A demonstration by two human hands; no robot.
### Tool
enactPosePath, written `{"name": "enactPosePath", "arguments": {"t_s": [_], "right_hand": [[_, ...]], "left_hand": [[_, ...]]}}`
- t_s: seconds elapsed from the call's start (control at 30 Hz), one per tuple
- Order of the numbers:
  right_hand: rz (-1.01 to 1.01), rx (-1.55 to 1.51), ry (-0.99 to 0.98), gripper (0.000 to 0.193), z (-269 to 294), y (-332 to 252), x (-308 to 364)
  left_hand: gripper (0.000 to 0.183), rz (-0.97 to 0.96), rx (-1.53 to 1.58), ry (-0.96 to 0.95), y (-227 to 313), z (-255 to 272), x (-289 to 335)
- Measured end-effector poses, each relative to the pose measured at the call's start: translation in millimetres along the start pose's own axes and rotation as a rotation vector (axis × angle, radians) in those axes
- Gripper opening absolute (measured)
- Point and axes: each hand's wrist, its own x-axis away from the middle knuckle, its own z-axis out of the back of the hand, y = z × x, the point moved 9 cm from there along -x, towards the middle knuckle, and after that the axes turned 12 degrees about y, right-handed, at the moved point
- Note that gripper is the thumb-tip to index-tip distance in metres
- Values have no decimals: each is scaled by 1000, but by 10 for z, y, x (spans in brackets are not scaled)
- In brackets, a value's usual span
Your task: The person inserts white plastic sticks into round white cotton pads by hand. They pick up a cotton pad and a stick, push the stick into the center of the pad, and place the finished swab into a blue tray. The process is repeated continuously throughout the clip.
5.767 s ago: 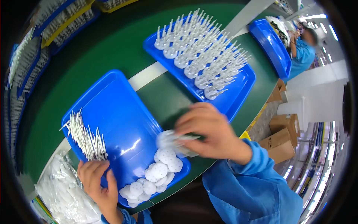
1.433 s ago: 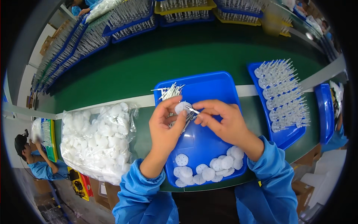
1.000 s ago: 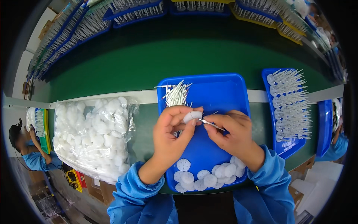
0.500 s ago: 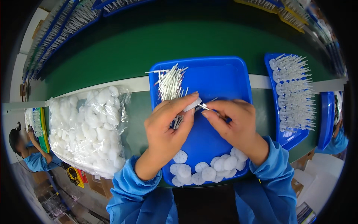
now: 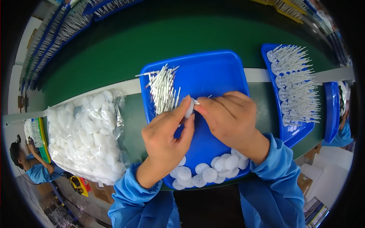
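Note:
My left hand [image 5: 167, 138] is closed, pinching a white round disc [image 5: 189, 108] on edge between thumb and fingertips. Opposite it, my right hand [image 5: 234, 117] grips a thin white rod [image 5: 196, 102] whose end meets the disc; whether it is inserted, I cannot tell. Both hands are held over a blue tray [image 5: 213, 76]. A heap of loose white rods [image 5: 161, 89] lies at the tray's left, just beyond my left hand. Several loose white discs [image 5: 210, 174] lie along its near edge, below my wrists.
A clear plastic bag of white discs [image 5: 87, 133] lies to the left. On the right, another blue tray [image 5: 292, 140] holds rows of discs with rods attached [image 5: 291, 89]. More filled trays [image 5: 72, 34] stand at the far left. A co-worker [image 5: 34, 159] sits beyond the left edge.
My right hand has turned and closed in toward the left hand, its knuckles now more upward. The disc is tilted more upright. The whole view has shifted slightly.

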Motion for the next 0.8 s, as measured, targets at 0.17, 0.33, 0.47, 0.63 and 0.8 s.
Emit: {"name": "enactPosePath", "arguments": {"t_s": [0.17, 0.33, 0.47, 0.63, 0.8], "right_hand": [[-213, -192, 6, 22, 46, 87, -24], [-446, -428, -100, 28, -24, 217, 36], [-479, -599, -93, 35, -58, 339, -4], [-587, -758, -143, 35, -141, 331, 132], [-650, -810, -133, 31, -142, 366, 174]], "left_hand": [[46, 150, 261, -5, -117, -11, -22], [52, 139, 342, -50, -202, -26, -36], [49, 88, 301, 48, -123, 58, -88], [48, -42, 183, 18, 4, 43, -73], [50, -2, 184, -21, -14, 36, -55]]}}
